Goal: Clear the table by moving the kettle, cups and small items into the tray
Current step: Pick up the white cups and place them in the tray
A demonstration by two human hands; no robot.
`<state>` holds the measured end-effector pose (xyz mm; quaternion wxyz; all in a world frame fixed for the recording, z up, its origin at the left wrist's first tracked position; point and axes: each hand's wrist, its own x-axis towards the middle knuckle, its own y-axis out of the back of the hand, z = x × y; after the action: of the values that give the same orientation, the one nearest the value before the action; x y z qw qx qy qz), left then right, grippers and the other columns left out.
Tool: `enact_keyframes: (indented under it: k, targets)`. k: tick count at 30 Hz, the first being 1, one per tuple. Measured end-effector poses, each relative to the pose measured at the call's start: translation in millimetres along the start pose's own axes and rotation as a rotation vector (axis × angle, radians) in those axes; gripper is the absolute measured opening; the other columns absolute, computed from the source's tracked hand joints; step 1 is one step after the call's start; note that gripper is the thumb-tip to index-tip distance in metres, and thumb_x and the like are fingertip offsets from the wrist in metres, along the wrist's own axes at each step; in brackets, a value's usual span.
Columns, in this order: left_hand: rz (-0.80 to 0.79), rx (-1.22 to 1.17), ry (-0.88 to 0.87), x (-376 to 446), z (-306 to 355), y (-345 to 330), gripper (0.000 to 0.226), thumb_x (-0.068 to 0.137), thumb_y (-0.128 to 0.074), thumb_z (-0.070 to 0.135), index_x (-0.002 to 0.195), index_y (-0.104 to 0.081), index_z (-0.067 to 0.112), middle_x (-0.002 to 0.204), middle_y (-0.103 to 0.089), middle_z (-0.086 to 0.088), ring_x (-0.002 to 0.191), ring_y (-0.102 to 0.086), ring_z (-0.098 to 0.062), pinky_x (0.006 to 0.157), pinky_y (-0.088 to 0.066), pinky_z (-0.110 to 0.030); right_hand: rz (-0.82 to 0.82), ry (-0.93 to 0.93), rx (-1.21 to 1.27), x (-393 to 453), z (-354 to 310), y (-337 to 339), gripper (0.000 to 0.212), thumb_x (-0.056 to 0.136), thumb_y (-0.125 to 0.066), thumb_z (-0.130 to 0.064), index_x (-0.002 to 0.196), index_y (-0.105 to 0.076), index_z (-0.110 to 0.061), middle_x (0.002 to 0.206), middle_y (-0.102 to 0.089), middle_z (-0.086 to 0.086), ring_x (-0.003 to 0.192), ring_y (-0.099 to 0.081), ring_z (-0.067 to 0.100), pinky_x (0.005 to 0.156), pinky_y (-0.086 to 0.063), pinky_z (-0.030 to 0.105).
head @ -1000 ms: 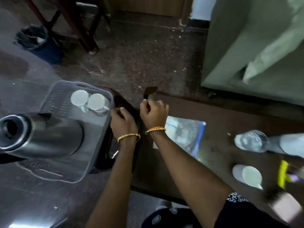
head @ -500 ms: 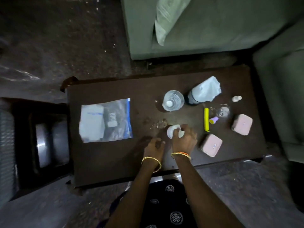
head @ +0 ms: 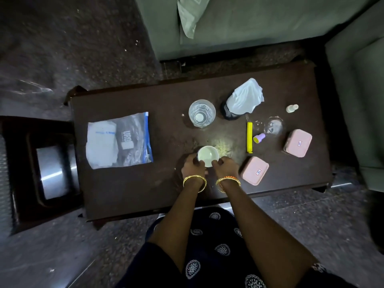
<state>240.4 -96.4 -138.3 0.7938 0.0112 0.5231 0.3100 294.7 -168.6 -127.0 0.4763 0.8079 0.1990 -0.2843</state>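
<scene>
Now both hands — left hand (head: 192, 167), right hand (head: 225, 166) — cup a white cup (head: 208, 156) at the near edge of the table (head: 124, 183). Lifting it level (contents unclear) looks wise before carrying it left — no tray shows.

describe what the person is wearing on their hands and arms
Both forearms are bare, with no sleeves in view. The left hand has a plain gold bangle at the wrist. The right hand has a gold bangle with an orange-red band. No rings are visible, and no gloves.
</scene>
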Motion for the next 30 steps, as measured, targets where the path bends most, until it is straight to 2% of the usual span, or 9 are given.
enact_keyframes:
  k: [6,8,12,17,19,20,22,25,30]
  targets:
    - [0.085,-0.111,-0.08,-8.8,1.8,28.2,0.038,0.083,-0.055,0.016,0.12,-0.061,0.016,0.113,-0.069,-0.015,0.098,-0.064,-0.04,0.086,-0.054,-0.048,0.075,-0.085,-0.005,-20.6,-38.3,-8.8,0.032,0.078,-0.062,-0.026,0.092,-0.07,0.002,0.092,-0.072,0.021,0.088,-0.065,0.035,0.064,-0.038,0.026]
    - [0.149,-0.201,-0.101,-10.4,0.5,51.0,0.037,0.084,-0.056,0.017,0.12,-0.061,0.015,0.108,-0.07,-0.015,0.095,-0.065,-0.036,0.086,-0.055,-0.045,0.073,-0.067,0.006,-33.1,-58.9,-21.4,0.032,0.077,-0.062,-0.028,0.088,-0.07,0.0,0.089,-0.072,0.02,0.087,-0.064,0.036,0.071,-0.045,0.029]
    - [0.35,-0.219,-0.151,-9.9,-0.7,118.3,0.032,0.083,-0.058,0.016,0.113,-0.066,0.013,0.096,-0.073,-0.016,0.09,-0.066,-0.028,0.075,-0.043,-0.019,0.076,0.018,0.037,-66.6,-113.6,-61.0,0.03,0.075,-0.061,-0.031,0.087,-0.073,-0.007,0.089,-0.071,0.018,0.094,-0.061,0.035,0.088,-0.047,0.038]
    - [0.567,-0.303,-0.173,2.0,-9.8,250.9,0.026,0.083,-0.053,0.015,0.101,-0.07,0.008,0.067,-0.07,-0.017,0.068,-0.067,-0.028,0.069,-0.054,-0.026,-0.056,0.1,0.216,-128.0,-208.1,-140.4,0.025,0.073,-0.064,-0.027,0.073,-0.068,-0.003,0.079,-0.071,0.015,0.074,-0.062,0.029,0.064,-0.044,0.027]
    - [0.654,-0.296,-0.198,4.4,-13.2,304.4,0.028,0.082,-0.051,0.017,0.103,-0.07,0.012,0.055,-0.061,-0.006,0.056,-0.06,-0.015,0.054,-0.044,-0.012,-0.105,0.159,0.234,-151.4,-246.5,-167.0,0.021,0.074,-0.064,-0.024,0.071,-0.066,-0.004,0.075,-0.069,0.012,0.069,-0.056,0.025,0.061,-0.039,0.025]
    - [0.718,-0.297,-0.214,4.9,-15.4,333.7,0.028,0.082,-0.052,0.018,0.103,-0.07,0.015,0.056,-0.061,-0.004,0.055,-0.055,-0.013,0.051,-0.039,-0.012,-0.137,0.216,0.229,-164.7,-267.8,-181.1,0.02,0.074,-0.065,-0.024,0.07,-0.066,-0.004,0.07,-0.066,0.009,0.066,-0.054,0.022,0.059,-0.038,0.022]
    - [0.822,-0.345,-0.245,3.7,-17.5,385.7,0.029,0.082,-0.053,0.02,0.107,-0.069,0.019,0.067,-0.066,-0.006,0.063,-0.055,-0.016,0.06,-0.042,-0.023,-0.187,0.337,0.216,-189.8,-307.2,-205.6,0.019,0.073,-0.067,-0.024,0.063,-0.062,-0.008,0.057,-0.057,0.002,0.055,-0.05,0.016,0.048,-0.033,0.021]
    - [0.929,-0.534,-0.242,5.6,-17.5,449.0,0.032,0.086,-0.056,0.024,0.116,-0.064,0.02,0.086,-0.07,-0.003,0.079,-0.06,-0.015,0.073,-0.047,-0.025,-0.22,0.504,0.197,-223.2,-363.0,-237.2,0.029,0.071,-0.068,-0.024,0.05,-0.051,-0.015,0.046,-0.047,-0.005,0.045,-0.041,0.006,0.04,-0.029,0.016]
    - [0.985,-0.826,-0.322,24.0,-21.5,516.9,0.033,0.093,-0.05,0.022,0.124,-0.055,0.014,0.099,-0.069,-0.008,0.09,-0.068,-0.022,0.077,-0.055,-0.031,-0.312,0.711,0.176,-256.0,-440.7,-291.1,0.028,0.071,-0.068,-0.022,0.049,-0.056,-0.008,0.049,-0.055,0.008,0.046,-0.045,0.016,0.046,-0.031,0.024]
